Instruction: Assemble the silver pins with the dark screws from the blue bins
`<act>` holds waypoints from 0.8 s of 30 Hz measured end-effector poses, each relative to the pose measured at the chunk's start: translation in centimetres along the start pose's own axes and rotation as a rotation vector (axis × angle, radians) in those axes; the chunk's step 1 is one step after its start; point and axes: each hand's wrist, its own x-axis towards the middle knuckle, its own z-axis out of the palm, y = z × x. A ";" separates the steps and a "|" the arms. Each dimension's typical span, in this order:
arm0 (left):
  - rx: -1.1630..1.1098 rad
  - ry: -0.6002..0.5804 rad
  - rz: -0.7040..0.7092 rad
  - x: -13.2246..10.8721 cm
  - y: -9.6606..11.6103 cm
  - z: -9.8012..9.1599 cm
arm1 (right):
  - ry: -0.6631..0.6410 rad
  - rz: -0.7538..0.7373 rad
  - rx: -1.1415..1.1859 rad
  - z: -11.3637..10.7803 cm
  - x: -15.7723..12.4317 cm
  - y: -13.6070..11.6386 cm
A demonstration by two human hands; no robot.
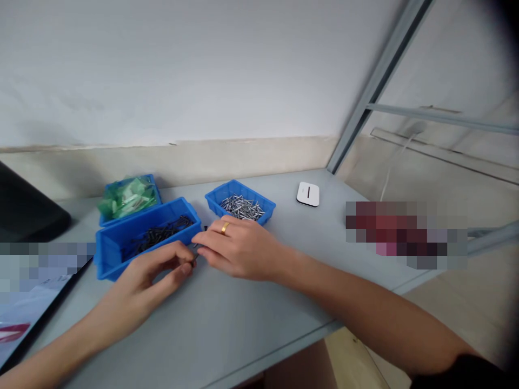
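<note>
My left hand [150, 281] pinches a thin metal piece [195, 259] between thumb and forefinger, a little above the table. Its exact kind is too small to make out. Close against these fingertips, my right hand [235, 246], with a gold ring, has its fingers pressed together. A small dark tip [205, 228] shows above its forefinger; most of what the right fingers hold is hidden. Just behind my left hand stands a long blue bin [109, 265] of dark screws [162, 235]. Beyond my right hand is a smaller blue bin [265, 208] of silver nail-like pins [242, 207].
At the back left, another blue bin [153, 189] holds green plastic packets [130, 197]. A white square device [308, 194] lies right of the bins on the grey table [194, 340]. A metal frame post [365, 108] rises at the right, and a wall stands behind.
</note>
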 end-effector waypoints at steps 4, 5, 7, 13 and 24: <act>0.027 0.009 0.000 0.2 0.2 -0.3 | -0.086 -0.001 0.003 0.3 -0.1 0.1; 0.030 0.017 -0.009 0.3 0.1 -0.4 | -0.093 0.006 0.001 0.3 -0.2 0.1; 0.034 0.050 -0.027 0.4 -0.1 -0.3 | -0.094 0.016 -0.007 0.3 -0.2 0.1; 0.028 0.154 -0.041 0.5 -0.6 0.3 | -0.059 0.040 -0.027 0.4 -0.2 0.0; 0.023 0.173 -0.082 0.6 0.2 0.1 | -0.089 0.034 -0.014 0.2 -0.1 -0.2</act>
